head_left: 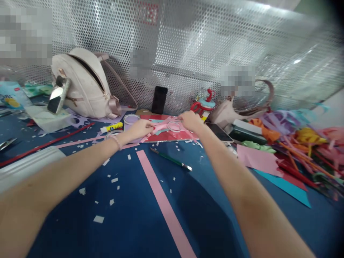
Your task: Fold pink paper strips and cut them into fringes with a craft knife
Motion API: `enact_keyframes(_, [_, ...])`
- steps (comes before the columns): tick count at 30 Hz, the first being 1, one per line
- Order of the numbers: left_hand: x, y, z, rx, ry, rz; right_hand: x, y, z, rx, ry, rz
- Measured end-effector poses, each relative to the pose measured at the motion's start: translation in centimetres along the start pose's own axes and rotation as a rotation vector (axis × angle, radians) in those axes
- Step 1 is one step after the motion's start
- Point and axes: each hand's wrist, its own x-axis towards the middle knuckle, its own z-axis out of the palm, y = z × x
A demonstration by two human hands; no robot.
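Observation:
Both my arms reach far across a blue table. My left hand and my right hand each grip an end of a pink paper piece above a red sheet. A clear tape ring lies between the hands, close to the right one. A long pink paper strip runs down the table toward me. A green pen lies just in front of the red sheet.
A beige backpack and a black phone lean on the perforated metal wall. A glue stick and tape rolls lie left. Coloured paper scraps and sticks pile at right. White paper bits litter the table.

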Motion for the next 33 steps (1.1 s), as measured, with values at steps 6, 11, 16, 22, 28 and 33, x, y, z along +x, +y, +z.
enact_keyframes(6, [3.4,-2.7,0.3,0.086,0.154,-0.069,0.1,0.2,5.5,-0.032,0.213,-0.030])
enact_keyframes(11, [3.0,-4.4,0.7,0.160,0.166,-0.108,-0.2,2.4,8.9,-0.001,0.184,-0.076])
enact_keyframes(16, [2.8,-4.2,1.2,0.231,0.160,-0.110,0.0,3.8,8.6,0.030,0.270,0.061])
enact_keyframes(22, [2.4,-3.6,1.3,0.269,0.162,-0.085,-0.8,5.0,7.5,0.045,0.484,0.386])
enact_keyframes(28, [2.5,-3.8,1.0,0.323,0.135,-0.068,-0.8,4.6,6.0,0.044,0.617,0.473])
enact_keyframes(33, [2.4,-3.4,1.0,0.433,0.138,-0.057,-0.3,2.5,6.9,0.054,0.476,0.237])
